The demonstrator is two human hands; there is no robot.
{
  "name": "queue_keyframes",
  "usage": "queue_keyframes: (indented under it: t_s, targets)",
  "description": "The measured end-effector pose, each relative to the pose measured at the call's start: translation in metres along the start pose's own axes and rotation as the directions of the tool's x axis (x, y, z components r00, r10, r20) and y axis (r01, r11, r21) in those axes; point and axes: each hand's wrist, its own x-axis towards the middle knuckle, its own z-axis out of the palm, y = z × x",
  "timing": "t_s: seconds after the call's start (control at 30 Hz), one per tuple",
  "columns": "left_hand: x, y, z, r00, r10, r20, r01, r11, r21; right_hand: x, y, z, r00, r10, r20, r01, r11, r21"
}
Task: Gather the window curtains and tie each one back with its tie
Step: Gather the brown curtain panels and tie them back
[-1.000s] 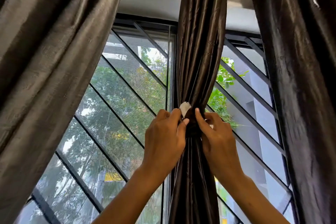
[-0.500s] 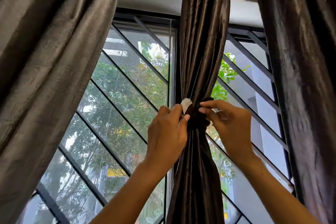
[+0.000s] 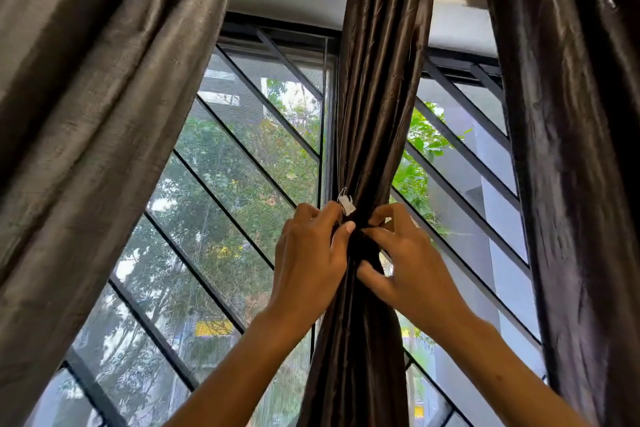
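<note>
the middle curtain (image 3: 384, 97) hangs gathered into a tight column in front of the window grille (image 3: 242, 163), cinched at a narrow waist where both hands meet; the left hand (image 3: 308, 253) has its fingers curled round the bunched cloth, thumb pressed at the front, and a small white tag (image 3: 346, 203) sticks up just above its fingertips; the right hand (image 3: 405, 260) pinches the dark tie (image 3: 362, 246) at the waist, thumb below and forefinger above; the tie is the same dark shade as the cloth, so its ends and any knot cannot be told apart from the folds.

judging from this, the tying is under way and not yet secure; the satin looks slick, so if either hand eases before the tie is fastened the folds may slide out and the bundle fan open below the waist; a loose wrap could creep down the column under the cloth's own weight; pulling hard to tighten could drag at the rail fittings above, which are out of sight; the white tag might get trapped in the wrap; the left curtain (image 3: 90, 114) and the right curtain (image 3: 581, 149) hang loose at the sides, seemingly not yet tied.
</note>
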Motion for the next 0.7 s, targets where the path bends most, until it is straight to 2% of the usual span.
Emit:
queue_keyframes:
  t_s: [0.1, 0.3, 0.37, 0.5, 0.57, 0.7]
  targets:
    - [-0.001, 0.003, 0.000, 1.000, 0.023, -0.015, -0.022, 0.999, 0.040, 0.002, -0.003, -0.003, 0.999, 0.025, -0.020, -0.028, 0.992, -0.123]
    - [-0.001, 0.009, 0.001, 0.975, 0.179, -0.129, -0.175, 0.984, 0.044, 0.003, -0.006, -0.019, 0.998, 0.008, 0.060, -0.006, 0.999, -0.036]
    - [-0.002, 0.011, 0.003, 0.968, 0.159, -0.193, -0.156, 0.987, 0.033, 0.000, -0.004, -0.021, 0.999, 0.023, -0.032, -0.022, 1.000, 0.008]
    - [0.000, 0.012, 0.009, 0.966, -0.015, -0.258, -0.023, 0.990, -0.141, -0.009, 0.002, -0.022, 0.965, 0.001, -0.264, 0.041, 0.987, 0.156]
    - [0.000, 0.012, 0.010, 0.968, -0.064, -0.242, 0.018, 0.982, -0.187, -0.014, 0.004, -0.020, 0.942, -0.055, -0.331, 0.083, 0.994, 0.069]
    - [0.000, 0.014, 0.013, 0.979, -0.122, -0.166, 0.084, 0.973, -0.215, -0.019, 0.006, -0.018, 0.905, -0.122, -0.407, 0.039, 0.978, -0.206]
